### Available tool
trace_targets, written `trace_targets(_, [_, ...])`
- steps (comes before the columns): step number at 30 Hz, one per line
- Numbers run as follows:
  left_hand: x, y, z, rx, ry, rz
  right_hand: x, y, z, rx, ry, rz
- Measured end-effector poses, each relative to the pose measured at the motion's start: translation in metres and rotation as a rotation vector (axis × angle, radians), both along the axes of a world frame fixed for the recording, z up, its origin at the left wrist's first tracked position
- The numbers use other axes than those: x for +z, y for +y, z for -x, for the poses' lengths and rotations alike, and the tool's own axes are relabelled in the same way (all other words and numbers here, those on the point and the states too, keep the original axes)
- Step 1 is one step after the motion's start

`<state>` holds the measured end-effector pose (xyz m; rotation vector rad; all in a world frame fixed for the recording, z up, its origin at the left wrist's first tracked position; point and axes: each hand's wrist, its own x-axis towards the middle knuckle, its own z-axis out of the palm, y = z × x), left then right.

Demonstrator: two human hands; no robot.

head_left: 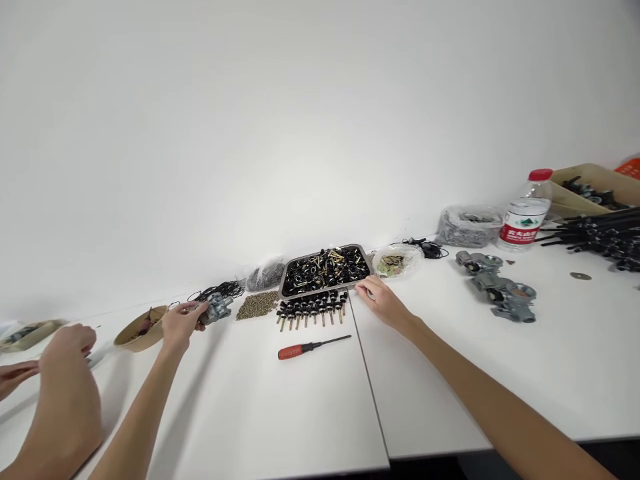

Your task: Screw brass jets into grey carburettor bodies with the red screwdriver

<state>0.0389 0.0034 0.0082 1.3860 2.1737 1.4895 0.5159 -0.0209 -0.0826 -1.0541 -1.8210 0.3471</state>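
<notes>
My left hand (181, 324) grips a small grey metal carburetor (218, 307) above the left part of the table. My right hand (380, 299) is at the front right corner of a metal tray (287, 293) heaped with black and brass fittings. Its fingers are curled together, and anything between them is hidden. Before the tray stand several black-topped brass screws (311, 308) in rows. A red-handled screwdriver (300, 349) lies closer to me. Left of the screws is a spread of small brass pieces (257, 305).
Several more carburetors (500, 287) sit on the right, before a water bottle (523, 217) and a bag of grey parts (467, 227). A bag of flat pieces (397, 261) adjoins the tray. A round tub (135, 343) and a co-worker's hands (65, 350) are at left.
</notes>
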Motion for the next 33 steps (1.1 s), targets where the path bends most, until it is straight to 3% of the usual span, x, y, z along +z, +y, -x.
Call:
trace_targets(2, [0.002, -0.016, -0.027, -0.140, -0.008, 0.010, -0.003, 0.001, -0.001, -0.005, 0.007, 0.017])
trace_targets(5, [0.002, -0.045, -0.088, -0.516, -0.065, 0.109, -0.006, 0.003, -0.002, -0.008, 0.016, 0.042])
trace_targets(10, [-0.024, -0.094, -0.189, -1.043, -0.291, 0.415, -0.009, 0.005, -0.002, -0.029, 0.015, 0.053])
trace_targets(14, [-0.047, -0.108, -0.231, -1.224, -0.354, 0.472, -0.010, 0.005, -0.003, -0.039, -0.003, 0.046])
trace_targets(19, [-0.051, -0.101, -0.238, -1.313, -0.254, 0.503, -0.009, 0.006, -0.004, -0.047, -0.017, 0.049])
trace_targets(24, [-0.041, -0.090, -0.222, -1.385, -0.151, 0.562, -0.011, 0.009, -0.006, -0.065, -0.032, 0.065])
trace_targets(29, [-0.027, -0.085, -0.213, -1.500, 0.115, 0.508, -0.014, 0.006, -0.002, -0.058, -0.114, 0.099])
trace_targets(33, [-0.026, -0.084, -0.212, -1.537, 0.206, 0.529, -0.018, 0.004, 0.007, -0.051, -0.222, 0.113])
